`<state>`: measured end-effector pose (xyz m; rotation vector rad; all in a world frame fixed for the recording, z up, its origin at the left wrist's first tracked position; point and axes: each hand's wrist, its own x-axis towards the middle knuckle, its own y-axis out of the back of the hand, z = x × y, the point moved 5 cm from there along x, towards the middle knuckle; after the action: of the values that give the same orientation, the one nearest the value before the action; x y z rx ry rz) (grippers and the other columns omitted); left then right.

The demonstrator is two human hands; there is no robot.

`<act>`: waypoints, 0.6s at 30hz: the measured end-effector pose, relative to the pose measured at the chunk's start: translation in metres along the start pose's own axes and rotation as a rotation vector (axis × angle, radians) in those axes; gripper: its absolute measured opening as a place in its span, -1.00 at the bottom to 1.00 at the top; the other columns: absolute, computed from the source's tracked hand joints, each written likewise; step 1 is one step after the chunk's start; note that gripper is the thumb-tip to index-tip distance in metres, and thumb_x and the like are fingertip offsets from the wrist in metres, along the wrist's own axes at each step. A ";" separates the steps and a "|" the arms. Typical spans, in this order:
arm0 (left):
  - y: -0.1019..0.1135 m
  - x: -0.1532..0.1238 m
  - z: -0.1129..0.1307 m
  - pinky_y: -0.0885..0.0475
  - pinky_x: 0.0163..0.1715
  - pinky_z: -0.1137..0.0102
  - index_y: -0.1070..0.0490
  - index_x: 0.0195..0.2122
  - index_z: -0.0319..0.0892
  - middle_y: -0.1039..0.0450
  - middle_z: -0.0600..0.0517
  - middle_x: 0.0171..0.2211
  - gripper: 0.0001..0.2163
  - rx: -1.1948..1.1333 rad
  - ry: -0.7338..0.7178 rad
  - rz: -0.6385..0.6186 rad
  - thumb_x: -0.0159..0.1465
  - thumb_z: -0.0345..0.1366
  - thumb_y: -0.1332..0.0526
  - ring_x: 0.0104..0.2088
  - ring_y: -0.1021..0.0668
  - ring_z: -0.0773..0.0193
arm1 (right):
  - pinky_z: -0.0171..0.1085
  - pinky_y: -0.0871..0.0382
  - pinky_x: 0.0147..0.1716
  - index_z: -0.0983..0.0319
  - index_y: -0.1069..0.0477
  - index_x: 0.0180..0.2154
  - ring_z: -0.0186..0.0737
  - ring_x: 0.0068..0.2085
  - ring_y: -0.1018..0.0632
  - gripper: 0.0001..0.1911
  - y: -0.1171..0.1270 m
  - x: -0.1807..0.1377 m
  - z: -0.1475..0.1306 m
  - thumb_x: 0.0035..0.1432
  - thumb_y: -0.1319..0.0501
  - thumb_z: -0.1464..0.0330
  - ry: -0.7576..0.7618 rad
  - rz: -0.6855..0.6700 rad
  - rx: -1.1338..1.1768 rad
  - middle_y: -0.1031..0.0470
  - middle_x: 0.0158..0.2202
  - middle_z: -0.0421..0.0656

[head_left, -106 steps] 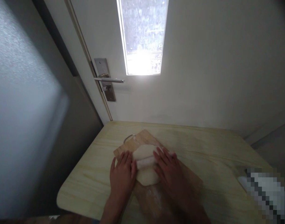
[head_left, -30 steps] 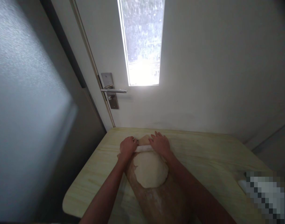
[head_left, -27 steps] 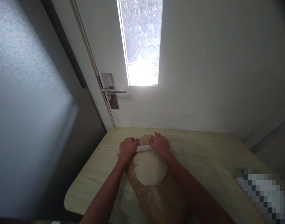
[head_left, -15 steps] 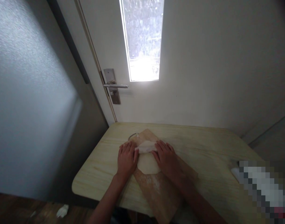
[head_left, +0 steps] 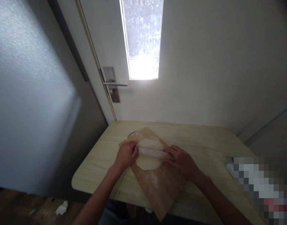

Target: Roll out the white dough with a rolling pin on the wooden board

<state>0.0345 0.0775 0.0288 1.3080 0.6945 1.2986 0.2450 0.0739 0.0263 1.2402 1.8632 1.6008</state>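
A flat round sheet of pale dough (head_left: 148, 163) lies on a brown wooden board (head_left: 157, 190) dusted with flour. Across the dough's middle rests a whitish rolling pin (head_left: 153, 152), tilted slightly down to the right. My left hand (head_left: 126, 154) is closed round the pin's left end, at the dough's left edge. At the other end my right hand (head_left: 182, 161) grips the pin, its fingers curled over it beyond the dough's right side. Both hands hide the pin's tips.
The board sits askew on a light wood-grain table (head_left: 96, 162), its metal ring (head_left: 132, 133) at the far corner. Behind stands a white door with a lever handle (head_left: 115, 84). A blurred-out object (head_left: 260, 184) lies at right. Crumpled white paper (head_left: 62, 208) is on the floor.
The rolling pin has come nearer to me and turned, its right end now lower. My right hand has moved outward to the right, and the hands are farther apart. More of the dough's far side shows.
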 end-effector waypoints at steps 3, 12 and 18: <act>0.000 0.020 0.002 -0.25 -0.16 0.28 -0.34 -0.34 -0.21 -0.41 -0.05 -0.29 -0.81 0.027 -0.055 -0.057 0.14 -0.28 0.01 -0.22 -0.43 0.19 | -0.18 -0.27 -0.15 0.32 -0.29 -0.19 -0.13 -0.09 -0.35 -0.68 0.003 0.004 0.000 0.03 -0.10 0.26 0.106 -0.062 -0.020 -0.33 -0.12 0.03; -0.021 0.063 -0.014 -0.25 -0.14 0.36 -0.30 -0.23 -0.26 -0.35 -0.11 -0.17 -0.73 -0.017 -0.178 -0.206 0.21 -0.22 0.06 -0.13 -0.39 0.21 | -0.11 0.09 0.09 0.52 -0.01 0.07 -0.08 0.16 0.04 -0.24 -0.010 0.041 0.004 0.01 -0.03 0.06 0.414 -0.366 -0.038 0.02 0.13 0.19; -0.025 0.056 -0.002 -0.08 0.03 0.34 -0.26 -0.09 -0.31 -0.21 -0.18 0.01 -0.60 -0.097 -0.415 -0.317 0.26 -0.17 0.20 0.06 -0.20 0.22 | -0.12 0.11 0.09 0.53 0.06 0.10 -0.10 0.16 0.07 -0.20 -0.017 0.050 0.011 0.01 -0.02 0.06 0.525 -0.516 0.081 0.07 0.14 0.19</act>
<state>0.0518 0.1360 0.0210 1.2755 0.5116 0.7644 0.2204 0.1209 0.0200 0.3069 2.3247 1.6508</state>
